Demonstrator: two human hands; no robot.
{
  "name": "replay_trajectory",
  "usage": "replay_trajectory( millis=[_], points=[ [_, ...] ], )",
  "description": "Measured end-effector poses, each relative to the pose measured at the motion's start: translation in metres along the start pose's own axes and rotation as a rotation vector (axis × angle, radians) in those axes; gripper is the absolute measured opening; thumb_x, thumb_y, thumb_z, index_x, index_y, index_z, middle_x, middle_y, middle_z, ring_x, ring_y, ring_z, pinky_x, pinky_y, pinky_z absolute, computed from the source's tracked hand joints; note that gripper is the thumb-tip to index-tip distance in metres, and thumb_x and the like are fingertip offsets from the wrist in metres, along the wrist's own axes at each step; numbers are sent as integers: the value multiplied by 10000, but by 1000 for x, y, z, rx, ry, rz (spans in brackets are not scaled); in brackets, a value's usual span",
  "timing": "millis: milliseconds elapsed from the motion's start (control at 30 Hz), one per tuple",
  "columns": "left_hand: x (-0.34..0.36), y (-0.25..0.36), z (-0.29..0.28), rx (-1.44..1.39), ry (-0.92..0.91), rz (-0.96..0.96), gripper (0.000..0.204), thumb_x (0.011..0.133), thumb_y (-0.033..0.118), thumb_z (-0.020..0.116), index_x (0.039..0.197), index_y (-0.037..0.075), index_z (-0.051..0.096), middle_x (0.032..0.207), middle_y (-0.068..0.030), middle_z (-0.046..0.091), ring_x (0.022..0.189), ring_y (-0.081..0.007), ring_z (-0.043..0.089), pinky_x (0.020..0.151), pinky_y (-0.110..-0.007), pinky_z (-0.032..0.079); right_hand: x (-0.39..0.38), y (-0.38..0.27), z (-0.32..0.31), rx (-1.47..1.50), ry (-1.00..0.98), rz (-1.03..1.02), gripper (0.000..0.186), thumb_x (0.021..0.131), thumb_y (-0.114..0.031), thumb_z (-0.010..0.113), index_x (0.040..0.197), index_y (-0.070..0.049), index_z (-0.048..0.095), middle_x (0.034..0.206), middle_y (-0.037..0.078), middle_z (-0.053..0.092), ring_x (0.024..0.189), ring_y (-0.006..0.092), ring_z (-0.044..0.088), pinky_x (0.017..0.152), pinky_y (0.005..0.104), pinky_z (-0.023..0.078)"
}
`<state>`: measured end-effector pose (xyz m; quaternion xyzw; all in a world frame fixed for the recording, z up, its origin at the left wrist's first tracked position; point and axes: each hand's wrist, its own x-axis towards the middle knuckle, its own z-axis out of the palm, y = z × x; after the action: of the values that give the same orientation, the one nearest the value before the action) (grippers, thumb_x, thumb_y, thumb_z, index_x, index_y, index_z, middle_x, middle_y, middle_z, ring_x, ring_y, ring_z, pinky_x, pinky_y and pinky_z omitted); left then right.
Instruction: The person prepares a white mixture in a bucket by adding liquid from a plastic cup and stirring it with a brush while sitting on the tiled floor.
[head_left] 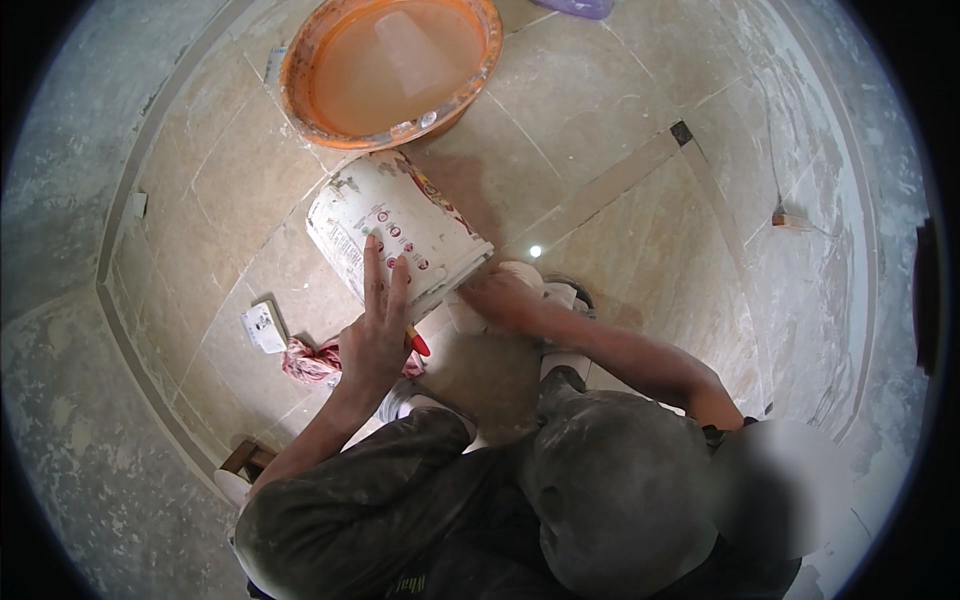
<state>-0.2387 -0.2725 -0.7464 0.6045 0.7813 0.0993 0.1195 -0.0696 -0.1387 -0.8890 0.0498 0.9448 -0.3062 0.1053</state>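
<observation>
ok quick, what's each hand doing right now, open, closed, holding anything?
Left hand: open, fingers spread flat against the tilted white bucket.
Right hand: at the bucket's open rim; closed or open cannot be told.

you get one view only, from the camera worn on your head, the left one of the pair. it looks almost straight down from above your crouched body, so your knees and dark shorts [470, 510] fill the lower edge and your forearms come up from there. the wide fisheye lens bends the floor tiles [600, 150] and the wall edges toward a round dark rim. the view sits close over your left hand [375, 335] and right hand [505, 295], both near the picture's middle against the tilted white bucket [395, 225]. farther off, at the top edge, lies the orange basin [390, 65]. no second view shares this scene.
</observation>
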Motion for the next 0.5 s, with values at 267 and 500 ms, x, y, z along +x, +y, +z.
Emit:
replay_trajectory(
  millis=[267,500],
  points=[
    [1,-3,1,5,75,36,782,768,-79,565,1482,48,273,1551,-300,255,905,-358,692,439,-345,537,-1,11,-15,262,153,7,551,622,-178,755,1111,1,574,946,204,680,940,394,658,830,490,505],
    [4,-2,-7,-97,58,-46,826,746,-94,595,1483,58,256,1583,-263,208,1132,-390,625,485,-343,551,-3,0,-28,399,193,24,517,693,-188,714,1151,-2,562,961,218,673,956,393,657,846,495,497]
  ],
)
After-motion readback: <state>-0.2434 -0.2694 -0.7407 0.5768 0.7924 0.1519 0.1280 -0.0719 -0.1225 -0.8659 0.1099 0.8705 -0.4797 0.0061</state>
